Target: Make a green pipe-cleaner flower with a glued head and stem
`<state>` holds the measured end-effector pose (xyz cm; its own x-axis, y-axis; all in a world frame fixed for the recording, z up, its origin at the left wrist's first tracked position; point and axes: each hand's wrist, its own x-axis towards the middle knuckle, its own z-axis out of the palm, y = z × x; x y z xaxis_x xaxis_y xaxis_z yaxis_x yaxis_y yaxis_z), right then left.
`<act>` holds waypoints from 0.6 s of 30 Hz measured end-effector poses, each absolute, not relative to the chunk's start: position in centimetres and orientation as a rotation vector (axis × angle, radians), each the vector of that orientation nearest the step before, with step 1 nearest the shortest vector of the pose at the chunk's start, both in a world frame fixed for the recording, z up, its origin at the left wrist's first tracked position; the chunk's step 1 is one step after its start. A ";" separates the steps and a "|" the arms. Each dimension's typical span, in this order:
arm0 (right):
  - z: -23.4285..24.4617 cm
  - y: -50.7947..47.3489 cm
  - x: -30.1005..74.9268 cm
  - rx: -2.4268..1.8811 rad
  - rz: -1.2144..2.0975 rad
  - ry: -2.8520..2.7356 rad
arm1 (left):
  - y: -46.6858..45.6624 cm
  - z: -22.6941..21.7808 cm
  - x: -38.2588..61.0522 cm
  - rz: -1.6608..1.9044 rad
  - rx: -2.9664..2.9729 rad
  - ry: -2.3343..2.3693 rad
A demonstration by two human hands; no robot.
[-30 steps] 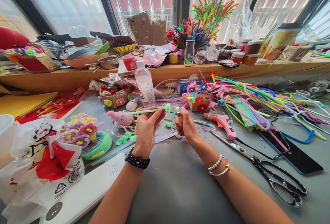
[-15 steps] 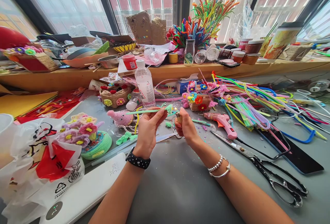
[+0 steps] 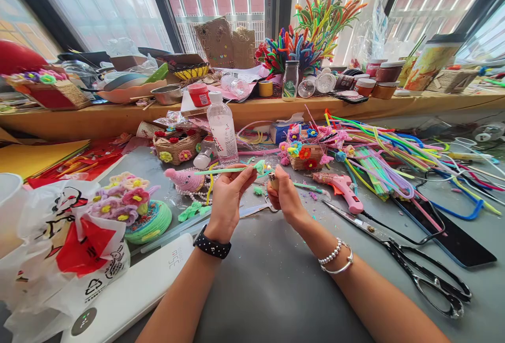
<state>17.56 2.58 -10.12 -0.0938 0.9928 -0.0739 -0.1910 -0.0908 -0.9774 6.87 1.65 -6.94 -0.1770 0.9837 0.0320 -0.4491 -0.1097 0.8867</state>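
My left hand (image 3: 229, 201) pinches a light green pipe cleaner (image 3: 216, 170), its stem sticking out to the left. At its right end is a bent green tip (image 3: 259, 167). Closed around a lighter (image 3: 272, 179), my right hand (image 3: 284, 193) has its thumb on top, and a small flame (image 3: 269, 167) burns beside the green tip. Whether flame and tip touch I cannot tell. Below them on the table lie a small green piece (image 3: 258, 191) and a green folded pipe-cleaner shape (image 3: 192, 211).
Right of my hands lie a pink glue gun (image 3: 340, 188), large scissors (image 3: 389, 240), a dark phone (image 3: 453, 235) and many loose pipe cleaners (image 3: 394, 148). On the left are a white power bank (image 3: 134, 290), a flower ornament (image 3: 148, 222) and a plastic bag (image 3: 74, 248). Behind stands a bottle (image 3: 222, 130).
Both hands stay almost where they were, with the same things held. The lighter's flame shows a little larger now, beside the green tip.
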 end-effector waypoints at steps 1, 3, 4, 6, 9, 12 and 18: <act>-10.1 2.6 17.6 -1.078 1.419 -1.085 | 1.7 -7.0 6.9 1.570 0.817 0.923; -10.1 2.5 17.6 -1.076 1.418 -1.091 | 1.7 -7.0 6.8 1.570 0.815 0.917; -10.1 2.5 17.6 -1.074 1.418 -1.094 | 1.7 -7.0 6.8 1.569 0.812 0.916; -10.1 2.5 17.5 -1.069 1.418 -1.101 | 1.7 -7.1 6.8 1.566 0.809 0.915; -10.1 2.4 17.5 -1.058 1.412 -1.111 | 1.7 -7.1 6.8 1.564 0.809 0.909; -10.1 2.4 17.5 -1.057 1.404 -1.118 | 1.7 -7.1 6.8 1.566 0.808 0.906; -10.2 2.4 17.5 -1.047 1.400 -1.111 | 1.7 -7.0 6.8 1.566 0.804 0.910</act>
<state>17.45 2.44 -10.18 -0.1015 0.9942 -0.0351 -0.1914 -0.0542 -0.9800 6.84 1.70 -7.02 -0.1691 0.9852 0.0275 -0.4638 -0.1042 0.8798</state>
